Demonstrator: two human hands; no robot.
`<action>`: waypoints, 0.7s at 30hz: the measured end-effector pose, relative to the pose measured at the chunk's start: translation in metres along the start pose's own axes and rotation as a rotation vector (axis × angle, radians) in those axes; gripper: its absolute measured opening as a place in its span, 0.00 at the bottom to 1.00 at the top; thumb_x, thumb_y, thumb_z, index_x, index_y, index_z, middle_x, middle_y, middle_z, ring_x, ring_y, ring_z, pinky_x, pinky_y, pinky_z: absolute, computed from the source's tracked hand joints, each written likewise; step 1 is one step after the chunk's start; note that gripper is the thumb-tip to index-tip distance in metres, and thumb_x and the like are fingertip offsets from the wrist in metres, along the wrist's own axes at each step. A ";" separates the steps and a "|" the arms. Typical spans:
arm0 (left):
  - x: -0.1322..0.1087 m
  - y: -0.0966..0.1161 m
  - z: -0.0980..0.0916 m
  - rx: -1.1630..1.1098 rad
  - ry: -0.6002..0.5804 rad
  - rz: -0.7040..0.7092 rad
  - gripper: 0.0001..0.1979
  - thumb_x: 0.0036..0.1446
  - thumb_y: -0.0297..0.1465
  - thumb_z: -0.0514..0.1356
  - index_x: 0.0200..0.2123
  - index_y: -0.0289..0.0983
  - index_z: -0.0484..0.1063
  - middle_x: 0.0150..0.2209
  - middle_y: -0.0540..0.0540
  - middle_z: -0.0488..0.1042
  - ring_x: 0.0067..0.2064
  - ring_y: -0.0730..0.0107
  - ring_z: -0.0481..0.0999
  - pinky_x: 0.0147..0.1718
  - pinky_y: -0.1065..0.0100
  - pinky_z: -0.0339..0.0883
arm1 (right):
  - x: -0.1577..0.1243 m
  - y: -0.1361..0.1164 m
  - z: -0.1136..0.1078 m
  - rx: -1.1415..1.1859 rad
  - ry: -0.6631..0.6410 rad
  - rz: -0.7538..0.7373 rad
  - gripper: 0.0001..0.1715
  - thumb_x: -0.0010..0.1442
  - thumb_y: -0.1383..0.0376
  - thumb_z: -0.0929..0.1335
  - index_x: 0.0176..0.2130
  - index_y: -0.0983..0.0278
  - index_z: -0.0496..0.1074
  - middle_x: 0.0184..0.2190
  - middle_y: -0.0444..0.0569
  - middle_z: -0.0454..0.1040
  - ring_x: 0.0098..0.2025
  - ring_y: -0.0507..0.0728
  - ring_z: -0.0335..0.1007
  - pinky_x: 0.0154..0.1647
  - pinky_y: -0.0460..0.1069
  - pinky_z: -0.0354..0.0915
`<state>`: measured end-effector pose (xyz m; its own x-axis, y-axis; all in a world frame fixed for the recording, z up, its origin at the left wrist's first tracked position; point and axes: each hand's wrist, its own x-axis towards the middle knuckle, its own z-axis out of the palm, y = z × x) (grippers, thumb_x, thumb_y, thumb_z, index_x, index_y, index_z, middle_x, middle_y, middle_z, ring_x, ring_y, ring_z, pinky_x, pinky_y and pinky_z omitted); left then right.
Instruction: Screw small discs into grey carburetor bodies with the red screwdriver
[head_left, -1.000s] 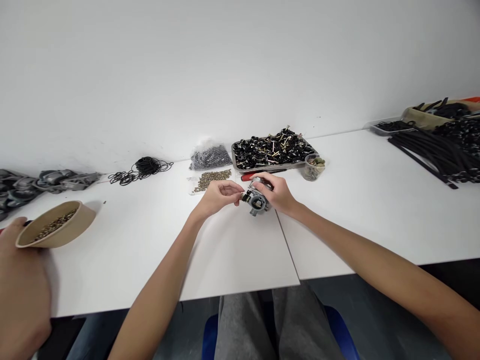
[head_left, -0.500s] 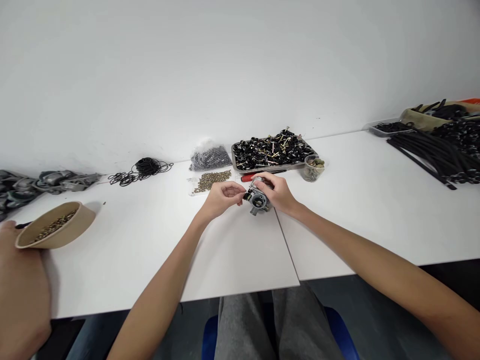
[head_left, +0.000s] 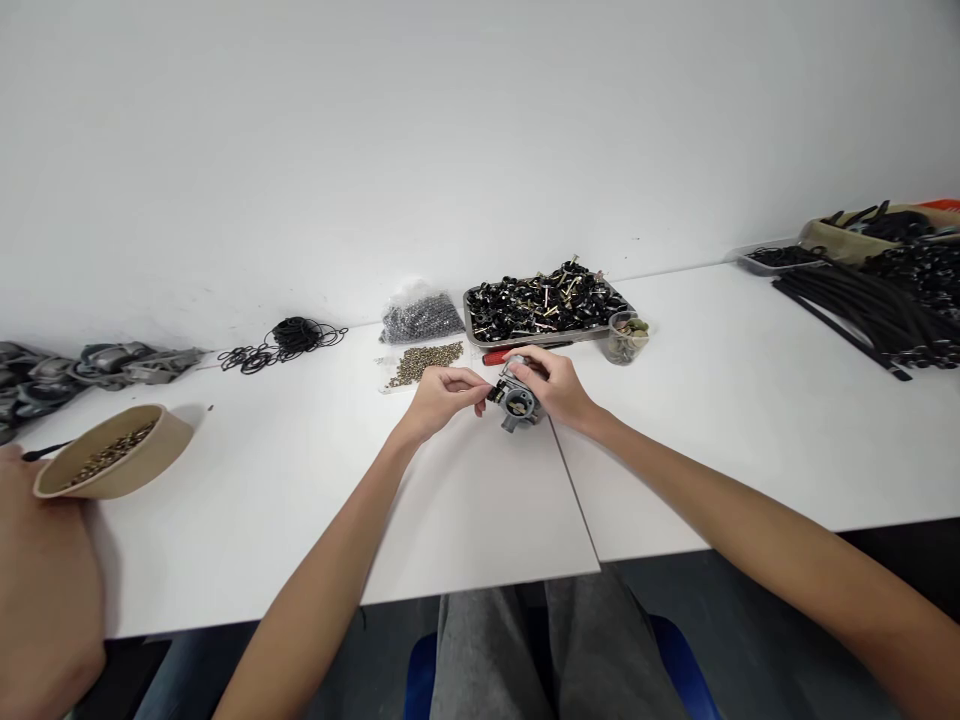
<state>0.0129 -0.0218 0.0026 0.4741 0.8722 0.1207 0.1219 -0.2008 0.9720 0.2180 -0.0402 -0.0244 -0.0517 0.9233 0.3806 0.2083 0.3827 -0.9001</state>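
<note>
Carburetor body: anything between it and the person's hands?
Nothing visible. The right hand grips the grey carburetor body directly, and the left hand has its fingers at the small black part on its left side. The red tool lies behind, apart.

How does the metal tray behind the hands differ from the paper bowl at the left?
The metal tray is flat, grey and heaped with black parts; the paper bowl is round, tan, tilted and holds small brass-coloured bits. The tray lies by the wall, untouched; another person's hand is at the bowl. Both rest on the white table.
</note>
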 end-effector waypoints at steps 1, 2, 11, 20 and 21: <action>0.000 0.000 0.000 0.000 -0.012 0.002 0.10 0.49 0.35 0.69 0.27 0.32 0.78 0.25 0.44 0.77 0.26 0.72 0.75 0.31 0.68 0.71 | 0.000 0.000 0.000 0.009 0.000 0.005 0.16 0.61 0.58 0.67 0.43 0.65 0.76 0.38 0.47 0.77 0.38 0.52 0.71 0.40 0.46 0.63; 0.000 0.000 0.000 0.000 -0.021 0.000 0.10 0.49 0.35 0.69 0.27 0.32 0.79 0.26 0.44 0.77 0.27 0.72 0.75 0.32 0.68 0.71 | 0.001 0.000 0.000 0.022 -0.001 0.014 0.16 0.61 0.58 0.67 0.43 0.65 0.76 0.39 0.48 0.77 0.39 0.52 0.71 0.41 0.46 0.63; 0.008 -0.018 -0.008 0.305 0.275 0.116 0.10 0.54 0.33 0.62 0.38 0.35 0.78 0.35 0.44 0.79 0.34 0.69 0.76 0.36 0.66 0.71 | 0.005 0.002 -0.004 0.139 -0.411 0.136 0.22 0.58 0.54 0.69 0.41 0.70 0.77 0.37 0.51 0.77 0.36 0.52 0.71 0.38 0.46 0.65; 0.054 -0.037 0.018 1.138 0.060 0.362 0.11 0.61 0.27 0.55 0.45 0.35 0.73 0.46 0.39 0.76 0.50 0.58 0.72 0.51 0.56 0.67 | 0.015 -0.019 -0.035 -0.281 -0.279 -0.203 0.18 0.65 0.55 0.64 0.41 0.63 0.78 0.42 0.49 0.77 0.44 0.55 0.71 0.49 0.51 0.63; 0.058 -0.038 0.022 1.164 0.050 0.356 0.10 0.61 0.27 0.56 0.44 0.34 0.73 0.45 0.38 0.75 0.49 0.57 0.72 0.50 0.56 0.67 | 0.019 -0.024 -0.047 -0.341 -0.152 -0.223 0.18 0.65 0.56 0.63 0.39 0.64 0.77 0.40 0.50 0.77 0.42 0.55 0.71 0.48 0.51 0.63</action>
<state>0.0552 0.0266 -0.0314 0.6090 0.6981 0.3765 0.7134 -0.6896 0.1245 0.2577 -0.0328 0.0142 -0.2702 0.8234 0.4990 0.4853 0.5641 -0.6681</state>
